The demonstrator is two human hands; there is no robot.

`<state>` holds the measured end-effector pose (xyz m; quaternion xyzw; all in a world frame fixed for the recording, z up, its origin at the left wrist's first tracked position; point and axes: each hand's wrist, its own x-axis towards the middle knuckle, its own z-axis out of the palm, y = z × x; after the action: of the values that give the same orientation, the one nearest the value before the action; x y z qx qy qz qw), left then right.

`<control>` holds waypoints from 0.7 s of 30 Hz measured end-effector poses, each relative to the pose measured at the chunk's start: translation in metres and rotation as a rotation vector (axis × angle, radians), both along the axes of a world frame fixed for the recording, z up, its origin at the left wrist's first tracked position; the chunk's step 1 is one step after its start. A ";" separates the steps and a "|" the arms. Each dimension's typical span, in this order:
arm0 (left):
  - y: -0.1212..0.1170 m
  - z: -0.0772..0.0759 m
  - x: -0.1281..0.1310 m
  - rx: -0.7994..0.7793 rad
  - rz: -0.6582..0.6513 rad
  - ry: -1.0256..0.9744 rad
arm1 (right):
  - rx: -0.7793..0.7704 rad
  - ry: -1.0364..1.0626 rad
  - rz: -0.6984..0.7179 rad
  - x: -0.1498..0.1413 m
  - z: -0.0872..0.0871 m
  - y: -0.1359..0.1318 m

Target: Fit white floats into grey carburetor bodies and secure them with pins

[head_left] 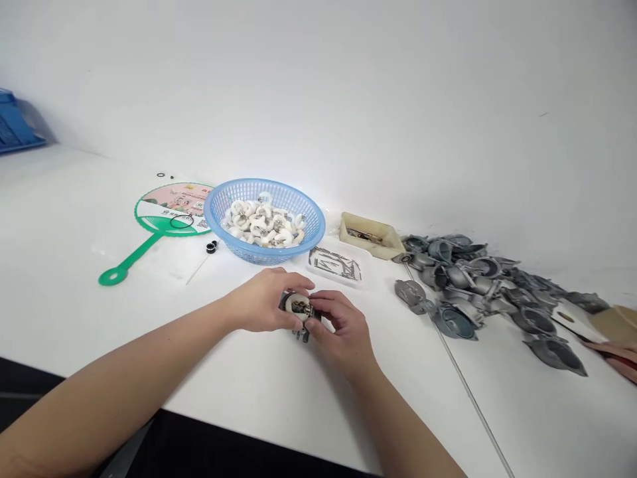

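Note:
Low over the white table, both of my hands are closed around a small grey metal housing with a white plastic ring set in its top. My left hand grips it from the left, thumb in front and fingers behind. From the right, my right hand pinches its edge with thumb and fingertips, near small metal parts on the ring. Fingers hide much of the housing. Just behind stands a blue plastic basket holding many white rings with metal bits. Beside it, a shallow white tray holds thin metal pins.
Grey metal castings lie heaped at the right, next to a cream-coloured box. A green-handled fan and small black rings lie left. Another person's hand shows at the right edge. A blue bin stands far left.

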<state>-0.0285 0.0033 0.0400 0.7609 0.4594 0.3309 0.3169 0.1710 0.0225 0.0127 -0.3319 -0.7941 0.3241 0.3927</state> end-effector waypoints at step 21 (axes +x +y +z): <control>0.001 -0.005 -0.001 -0.114 -0.014 -0.124 | -0.055 0.017 -0.019 -0.001 -0.001 0.002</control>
<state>-0.0298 0.0045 0.0346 0.7229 0.4517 0.3487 0.3897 0.1701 0.0246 0.0117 -0.3472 -0.7782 0.3452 0.3933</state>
